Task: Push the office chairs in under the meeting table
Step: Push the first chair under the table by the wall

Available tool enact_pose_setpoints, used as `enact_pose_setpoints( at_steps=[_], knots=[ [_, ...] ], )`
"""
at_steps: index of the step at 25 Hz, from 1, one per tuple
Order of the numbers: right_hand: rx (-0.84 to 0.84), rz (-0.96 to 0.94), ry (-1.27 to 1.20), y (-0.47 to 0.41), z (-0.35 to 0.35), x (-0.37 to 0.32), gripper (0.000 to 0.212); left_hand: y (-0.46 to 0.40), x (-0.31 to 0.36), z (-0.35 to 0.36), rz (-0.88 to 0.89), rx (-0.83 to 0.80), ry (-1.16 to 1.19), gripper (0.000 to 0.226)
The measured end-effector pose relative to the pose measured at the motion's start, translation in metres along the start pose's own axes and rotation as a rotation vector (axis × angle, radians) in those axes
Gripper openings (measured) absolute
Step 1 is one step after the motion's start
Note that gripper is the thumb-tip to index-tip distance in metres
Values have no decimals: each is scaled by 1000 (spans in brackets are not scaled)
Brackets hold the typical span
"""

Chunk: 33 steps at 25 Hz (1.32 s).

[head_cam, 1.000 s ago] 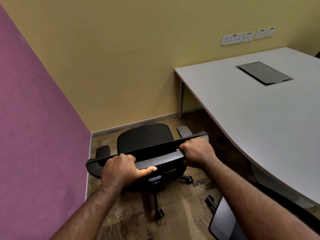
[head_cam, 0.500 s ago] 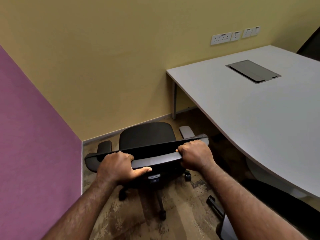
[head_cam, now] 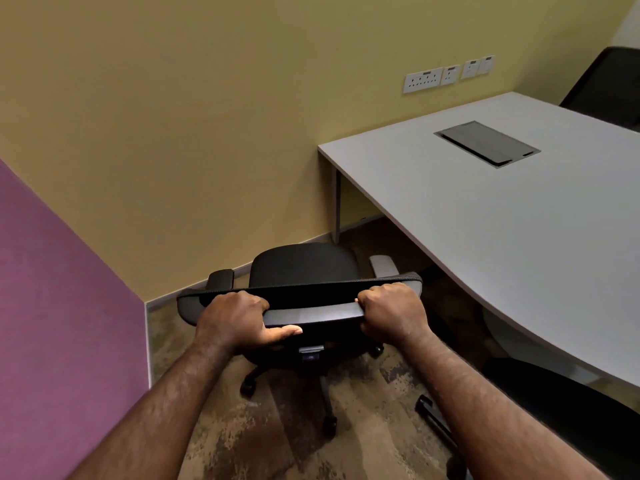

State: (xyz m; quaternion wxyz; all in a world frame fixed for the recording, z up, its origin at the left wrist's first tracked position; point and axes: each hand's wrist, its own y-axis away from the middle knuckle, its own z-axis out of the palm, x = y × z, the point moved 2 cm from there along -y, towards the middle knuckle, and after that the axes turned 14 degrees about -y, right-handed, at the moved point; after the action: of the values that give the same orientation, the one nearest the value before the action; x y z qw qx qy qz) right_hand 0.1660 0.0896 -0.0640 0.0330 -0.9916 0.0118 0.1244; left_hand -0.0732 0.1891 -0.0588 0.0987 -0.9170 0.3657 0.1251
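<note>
A yellow wall (head_cam: pixel 194 126) fills the far side of the scene and meets a purple wall (head_cam: pixel 59 306) on the left at a corner. The meeting table (head_cam: pixel 519 244), pale grey with a curved near edge, takes up the right side; one slim leg (head_cam: pixel 336 206) stands at its far left corner, and a dark cable hatch (head_cam: pixel 486 143) is set flush into the top. The floor (head_cam: pixel 263 441) is a mottled brown carpet. The black office chair (head_cam: pixel 304 268) stands left of the table, near the corner of the two walls, its seat facing the yellow wall and wholly clear of the tabletop, with castors on the carpet. A second dark chair (head_cam: pixel 568 410) sits at the near right, partly beneath the table edge, and a third chair (head_cam: pixel 609 84) shows beyond the far right of the table. The left hand (head_cam: pixel 235 318) is clenched around the top rail of the backrest toward its left end, thumb lying along the rail's near face. The right hand (head_cam: pixel 391 311) is closed in a fist on the same rail toward its right end. White wall sockets (head_cam: pixel 423 80) sit in a row on the yellow wall above the table.
</note>
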Motion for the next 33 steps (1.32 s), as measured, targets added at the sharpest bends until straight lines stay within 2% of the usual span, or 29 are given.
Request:
enact_pose_setpoints(
  at_steps=[8, 16, 21, 25, 29, 33],
  knots=[
    [36, 110, -6, -39, -1, 12, 13, -72, -24, 17, 112, 51, -19, 97],
    [106, 266, -14, -100, 8, 25, 8, -181, -62, 48, 262, 146, -54, 85],
    [141, 368, -99, -143, 11, 29, 4, -253, -85, 65, 345, 145, -35, 99],
    [139, 423, -106, -172, 9, 36, 6, -297, -94, 71, 388, 148, -30, 97],
    [171, 473, -126, -194, 4, 41, 6, -335, -101, 76, 447, 146, -26, 104],
    [192, 512, -146, -222, 3, 41, 8, -372, -114, 83, 496, 126, -35, 84]
  ],
)
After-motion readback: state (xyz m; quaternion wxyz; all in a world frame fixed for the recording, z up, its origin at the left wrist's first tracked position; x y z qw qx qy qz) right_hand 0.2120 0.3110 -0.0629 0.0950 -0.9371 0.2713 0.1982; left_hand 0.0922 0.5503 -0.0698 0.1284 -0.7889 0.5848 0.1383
